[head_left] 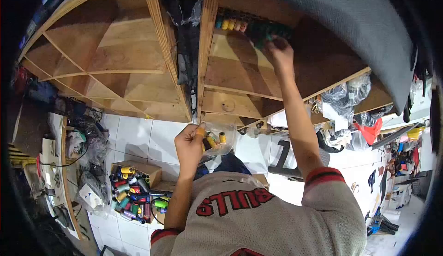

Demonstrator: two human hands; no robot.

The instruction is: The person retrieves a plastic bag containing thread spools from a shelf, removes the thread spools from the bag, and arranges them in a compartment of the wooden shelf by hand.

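My left hand (188,144) is closed on the rim of a clear plastic bag (229,141), holding it below the shelf. Inside the bag lie several thread spools, among them a yellow spool (222,137). An orange-yellow patch shows at my left fingertips; I cannot tell whether it is a spool. My right hand (279,52) reaches up into a wooden compartment, at a group of dark green thread spools (264,33). Its fingers are blurred, so any grip is unclear. To their left stand yellow spools (228,24) and pink spools (240,26) in a row.
Wooden shelving (207,48) with upright dividers spans the space in front. On the tiled floor (134,138), at lower left, a cardboard box (148,173) stands by a heap of mixed thread spools (134,196). Plastic-wrapped goods (346,92) hang at right.
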